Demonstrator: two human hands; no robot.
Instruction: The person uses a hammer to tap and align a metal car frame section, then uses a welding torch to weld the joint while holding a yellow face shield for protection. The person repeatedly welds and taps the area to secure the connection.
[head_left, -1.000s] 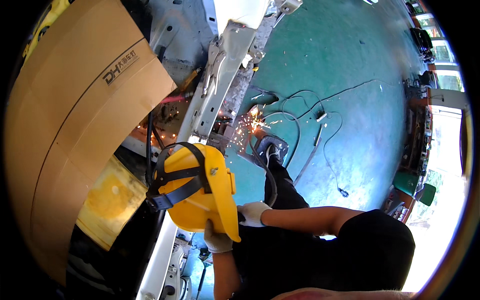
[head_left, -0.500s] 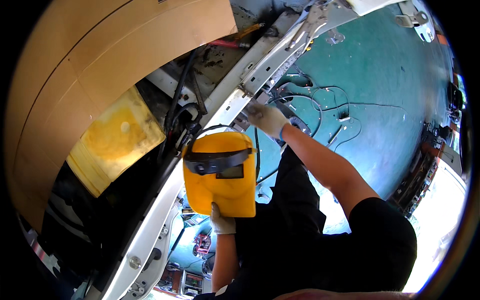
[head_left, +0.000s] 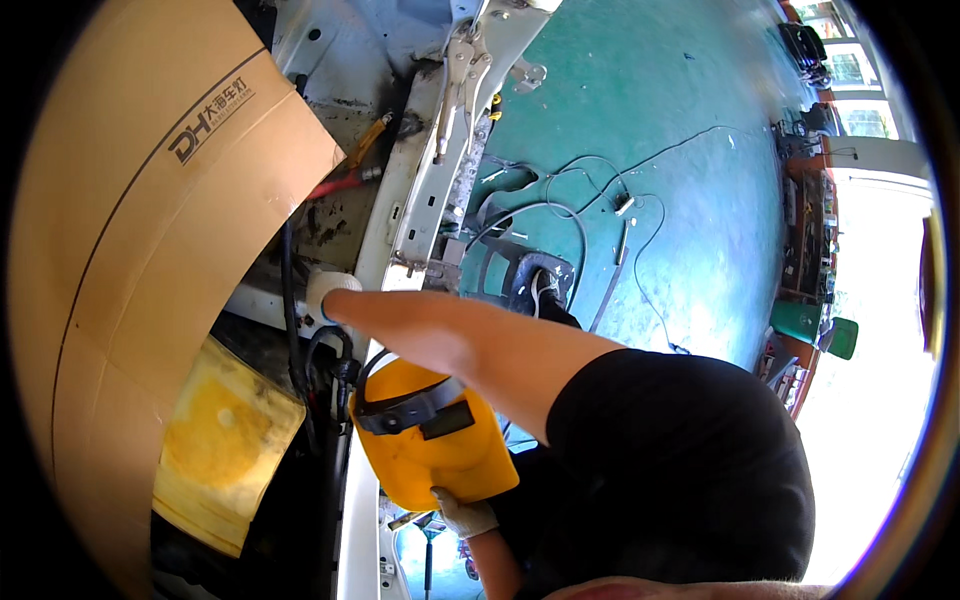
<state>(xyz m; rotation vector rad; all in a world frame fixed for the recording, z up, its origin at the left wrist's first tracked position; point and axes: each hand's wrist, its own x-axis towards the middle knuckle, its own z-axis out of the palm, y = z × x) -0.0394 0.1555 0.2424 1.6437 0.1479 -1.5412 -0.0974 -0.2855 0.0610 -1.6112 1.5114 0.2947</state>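
My left hand [head_left: 465, 515], in a white glove, grips the lower edge of a yellow welding face shield [head_left: 430, 445] held low in front of my body. My bare right forearm stretches left across the view. Its white-gloved hand [head_left: 330, 292] is at the edge of the white car body frame [head_left: 420, 190], next to black cables [head_left: 292, 330]. Only the wrist end of that glove shows, so I cannot see whether it grips anything. Locking pliers [head_left: 458, 70] are clamped on the frame farther up.
A large brown cardboard sheet [head_left: 150, 250] covers the left side, with a yellow pad [head_left: 220, 445] below it. Welding cables [head_left: 580, 230] snake over the green floor [head_left: 680, 150]. My shoe [head_left: 542, 287] stands beside the frame. Shelves and a bright doorway are at the right.
Sparks showed at the frame a second ago and are gone now. My right hand has moved from the frame's weld spot leftward to the cables. The face shield has dropped lower.
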